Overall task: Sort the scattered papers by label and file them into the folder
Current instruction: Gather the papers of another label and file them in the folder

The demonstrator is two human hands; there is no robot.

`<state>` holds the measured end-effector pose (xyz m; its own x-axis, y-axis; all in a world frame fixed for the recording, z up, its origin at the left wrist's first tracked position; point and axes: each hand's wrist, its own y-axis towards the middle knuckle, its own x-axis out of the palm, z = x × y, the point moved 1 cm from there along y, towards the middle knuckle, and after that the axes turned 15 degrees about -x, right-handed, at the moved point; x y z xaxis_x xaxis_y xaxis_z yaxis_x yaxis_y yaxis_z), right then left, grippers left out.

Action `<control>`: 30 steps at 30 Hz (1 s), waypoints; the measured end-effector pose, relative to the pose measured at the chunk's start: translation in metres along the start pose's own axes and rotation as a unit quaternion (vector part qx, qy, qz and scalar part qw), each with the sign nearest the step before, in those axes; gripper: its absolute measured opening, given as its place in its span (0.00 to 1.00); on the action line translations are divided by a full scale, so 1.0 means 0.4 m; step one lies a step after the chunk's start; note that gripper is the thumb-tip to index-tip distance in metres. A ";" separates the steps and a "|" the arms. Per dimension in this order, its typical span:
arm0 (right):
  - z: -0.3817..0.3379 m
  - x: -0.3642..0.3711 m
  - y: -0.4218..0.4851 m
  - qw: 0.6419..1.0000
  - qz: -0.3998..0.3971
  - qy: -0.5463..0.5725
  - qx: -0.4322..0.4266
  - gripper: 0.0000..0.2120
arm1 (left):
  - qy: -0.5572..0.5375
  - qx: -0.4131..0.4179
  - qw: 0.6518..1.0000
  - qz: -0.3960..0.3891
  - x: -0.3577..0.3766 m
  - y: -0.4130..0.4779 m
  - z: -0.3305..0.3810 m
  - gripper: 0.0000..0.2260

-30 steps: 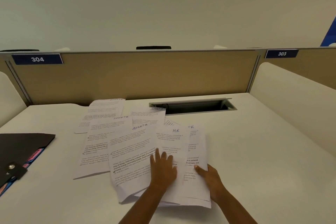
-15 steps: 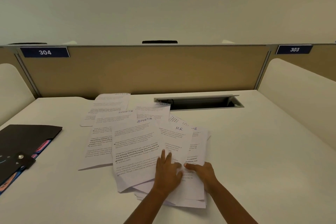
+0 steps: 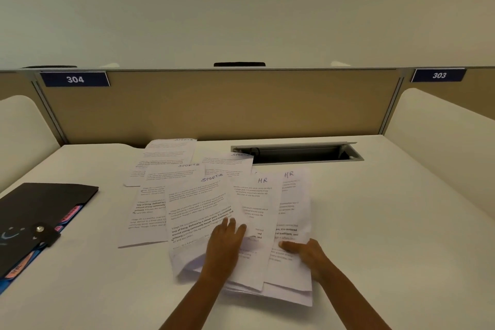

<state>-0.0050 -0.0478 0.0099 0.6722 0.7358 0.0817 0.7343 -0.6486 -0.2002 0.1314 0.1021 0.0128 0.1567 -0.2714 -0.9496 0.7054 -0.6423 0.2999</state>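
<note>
Head view. Compared with half a second earlier, the two hands have drawn apart: the right hand point(image 3: 308, 256), then touching the left at the centre of the stack, now lies further right, and the rightmost sheet marked HR point(image 3: 293, 211) shows far more of its face beside the other HR sheet point(image 3: 254, 209). The left hand point(image 3: 226, 245) has kept its place on the pile.

The left hand lies palm down with straight fingers held close together, pressing flat where the front SPORTS sheet point(image 3: 197, 211) overlaps the nearer HR sheet. The right hand rests on the lower part of the rightmost HR sheet, its thumb stretched leftward across the paper; whether its other fingers curl under the sheet's edge cannot be told. Both forearms enter from the bottom edge.

The papers fan across the middle of the white desk point(image 3: 388, 249); three further SPORTS sheets point(image 3: 171, 153) spread back and to the left, one corner reaching the open cable tray point(image 3: 297, 154). The black folder point(image 3: 34, 211), closed with a snap tab and showing coloured divider tabs, lies at the left edge, well apart from the papers. Bare desk lies right of the stack and between stack and folder. A tan partition point(image 3: 214, 104) bounds the rear, with plates reading 304 point(image 3: 75, 79) and 303 point(image 3: 439, 75).
</note>
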 end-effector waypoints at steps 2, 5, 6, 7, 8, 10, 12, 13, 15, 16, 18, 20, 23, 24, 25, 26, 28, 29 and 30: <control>-0.011 -0.025 -0.008 1.000 -0.016 0.010 -0.009 0.10 | -0.027 -0.005 0.999 0.040 -0.022 0.016 -0.020 0.26; -0.020 -0.067 -0.017 1.000 -0.024 0.016 -0.011 0.15 | -0.082 -0.026 0.992 0.094 -0.046 0.045 -0.058 0.24; -0.022 -0.083 -0.019 0.999 -0.022 0.023 -0.011 0.16 | -0.103 -0.031 0.987 0.115 -0.051 0.053 -0.070 0.23; -0.024 -0.098 -0.021 0.999 -0.018 0.027 -0.014 0.16 | -0.124 -0.039 0.984 0.124 -0.054 0.059 -0.083 0.23; -0.028 -0.112 -0.024 0.999 -0.013 0.032 -0.019 0.15 | -0.142 -0.049 0.980 0.129 -0.053 0.065 -0.097 0.22; -0.035 -0.140 -0.031 0.999 0.001 0.045 -0.024 0.11 | -0.175 -0.076 0.974 0.121 -0.045 0.076 -0.129 0.21; -0.044 -0.165 -0.038 0.999 0.010 0.045 -0.028 0.14 | -0.197 -0.095 0.972 0.081 -0.019 0.083 -0.162 0.19; -0.045 -0.176 -0.040 0.999 0.013 0.042 -0.030 0.19 | -0.211 -0.106 0.971 0.049 -0.002 0.085 -0.174 0.19; -0.051 -0.193 -0.044 0.999 0.020 0.035 -0.035 0.26 | -0.267 -0.137 0.954 -0.026 0.011 0.080 -0.177 0.22; -0.054 -0.200 -0.046 0.999 0.025 0.031 -0.036 0.27 | -0.311 -0.154 0.935 -0.068 0.006 0.078 -0.169 0.24; -0.057 -0.208 -0.048 0.998 0.029 0.029 -0.037 0.28 | -0.415 -0.201 0.875 -0.147 -0.017 0.077 -0.146 0.23; -0.057 -0.212 -0.048 0.999 0.022 0.022 -0.034 0.39 | -0.526 -0.253 0.791 -0.184 -0.042 0.081 -0.122 0.21; -0.055 -0.208 -0.050 0.999 0.002 0.012 -0.043 0.47 | -0.619 -0.311 0.689 -0.212 -0.067 0.092 -0.095 0.16; -0.060 -0.201 -0.055 0.999 -0.005 0.001 -0.045 0.46 | -0.626 -0.304 0.678 -0.237 -0.074 0.093 -0.089 0.17; -0.062 -0.197 -0.055 0.999 -0.013 -0.008 -0.049 0.43 | -0.615 -0.285 0.685 -0.268 -0.078 0.094 -0.084 0.18; -0.071 -0.185 -0.060 0.998 -0.018 -0.016 -0.052 0.37 | -0.602 -0.258 0.697 -0.293 -0.077 0.094 -0.077 0.18; -0.075 -0.163 -0.061 0.998 -0.017 -0.026 -0.061 0.23 | -0.584 -0.233 0.709 -0.318 -0.076 0.088 -0.059 0.17; -0.072 -0.152 -0.057 0.997 -0.013 -0.036 -0.068 0.19 | -0.588 -0.237 0.702 -0.324 -0.070 0.087 -0.051 0.17; -0.074 -0.138 -0.057 0.996 -0.010 -0.054 -0.073 0.16 | -0.594 -0.245 0.694 -0.325 -0.063 0.084 -0.040 0.16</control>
<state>-0.0559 -0.0794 0.0389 0.6494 0.7600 -0.0236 0.7583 -0.6496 -0.0541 0.1624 0.0989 0.0456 -0.7802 -0.6244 -0.0375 0.5559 -0.6645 -0.4994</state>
